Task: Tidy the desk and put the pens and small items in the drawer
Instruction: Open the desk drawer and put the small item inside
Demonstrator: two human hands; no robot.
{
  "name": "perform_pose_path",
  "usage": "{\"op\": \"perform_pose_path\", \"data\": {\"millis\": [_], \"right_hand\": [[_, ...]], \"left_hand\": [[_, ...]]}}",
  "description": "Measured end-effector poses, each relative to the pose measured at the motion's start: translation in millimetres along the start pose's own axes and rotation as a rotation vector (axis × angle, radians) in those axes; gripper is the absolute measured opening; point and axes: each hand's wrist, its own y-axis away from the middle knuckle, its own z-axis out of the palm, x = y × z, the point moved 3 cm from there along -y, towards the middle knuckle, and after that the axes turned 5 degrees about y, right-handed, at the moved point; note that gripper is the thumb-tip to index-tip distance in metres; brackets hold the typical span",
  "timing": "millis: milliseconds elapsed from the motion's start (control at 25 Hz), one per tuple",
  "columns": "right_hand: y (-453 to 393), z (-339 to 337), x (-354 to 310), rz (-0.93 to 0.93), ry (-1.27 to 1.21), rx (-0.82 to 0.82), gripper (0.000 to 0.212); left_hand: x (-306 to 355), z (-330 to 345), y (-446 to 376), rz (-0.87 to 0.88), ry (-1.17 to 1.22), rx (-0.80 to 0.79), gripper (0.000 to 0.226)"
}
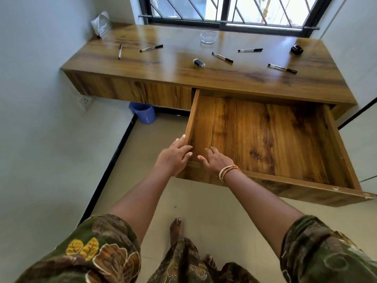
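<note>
Gripping the near-left corner of the open, empty drawer (265, 139), the left hand (173, 158) clasps its side wall and the right hand (216, 160) rests spread on the front rim, evidently positioning it to receive the pens (222, 57) scattered on the desk (173, 78).

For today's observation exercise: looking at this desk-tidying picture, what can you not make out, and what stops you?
Head view only:
- Back of the open drawer: hidden under the desk top.
- Small black object at the desk's right end: too small to identify.
- White and black item at mid-desk: too small to name.
- Left hand fingertips: partly hidden behind the drawer's corner.
- Blue bin: top hidden by the desk.
</note>
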Motion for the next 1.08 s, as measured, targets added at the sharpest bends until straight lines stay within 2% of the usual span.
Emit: {"op": "perform_pose_path", "data": {"millis": [80,280,640,920,1080], "right_hand": [[-19,-15,-4,-0.022,-0.006,0.001,0.070],[-71,-70,-19,-0.060,-0.018,0.095,0.066],[-236,-160,-29,0.042,0.000,0.312,0.058],[-327,-176,-10,0.181,-0.191,0.354,0.053],[-353,-183,-8,0.321,-0.141,0.534,0.044]], "left_hand": [[-5,-12,-8,-0.035,-0.034,0.047,0.047],[-14,-50,-60,-0.099,-0.042,0.048,0.055],[-73,-136,-223,-0.087,-0.082,0.079,0.057],[-95,-131,-337,-0.082,-0.099,-0.115,0.073],[-104,-108,-363,-0.062,-0.124,-0.133,0.088]]}}
